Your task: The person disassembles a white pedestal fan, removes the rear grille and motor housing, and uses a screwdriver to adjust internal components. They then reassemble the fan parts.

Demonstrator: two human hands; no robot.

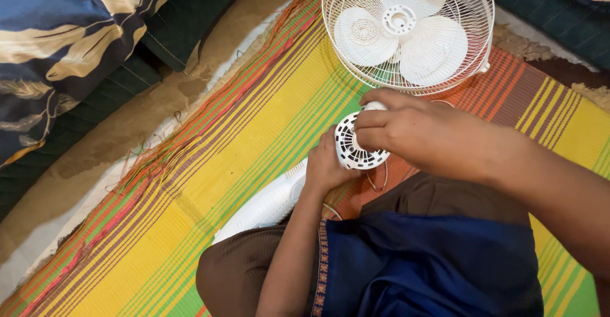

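Note:
A white table fan lies on a striped mat, its round wire cage (406, 31) with three white blades facing up. My left hand (324, 167) cups the fan's vented white motor housing (353, 151) from below. My right hand (419, 132) comes over from the right, its fingers closed on the top of the same housing. The fan's white stand (264, 206) stretches toward my lap and is partly hidden by my left forearm. A thin wire loop (378, 180) hangs under the housing.
The woven mat (210, 164) has yellow, green and orange stripes and frayed threads along its left edge. A blue floral pillow (57, 43) and dark green quilted bedding (190, 12) lie at upper left. My brown and blue skirt (432, 260) fills the lower right.

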